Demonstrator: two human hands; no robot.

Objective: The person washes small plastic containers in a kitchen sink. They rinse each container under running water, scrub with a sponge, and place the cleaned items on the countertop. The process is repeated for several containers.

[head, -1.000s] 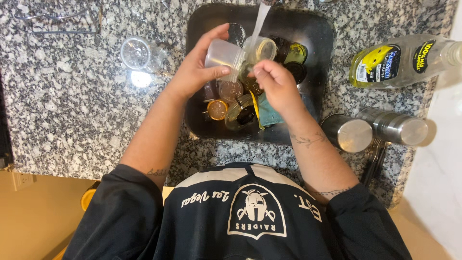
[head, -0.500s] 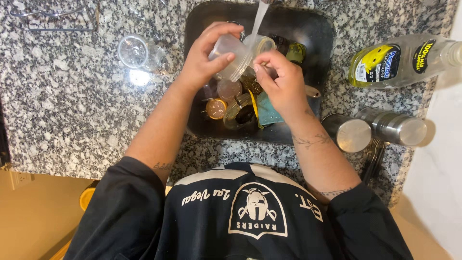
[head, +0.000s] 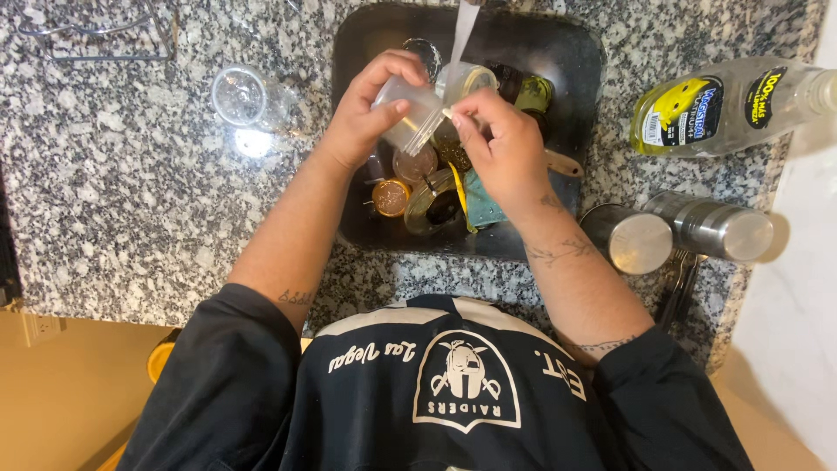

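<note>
Fingers of the left hand (head: 362,122) grip a clear cup (head: 408,115) over the sink (head: 575,61); right hand (head: 501,144) pinches its rim under the running water (head: 462,30). One glass (head: 242,96) stands on the counter's left; several dishes (head: 427,187) lie unwashed below, so most work probably remains.

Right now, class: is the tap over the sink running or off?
Running. A stream of water falls from the top edge into the dark sink, onto the clear cup held by both hands.
</note>
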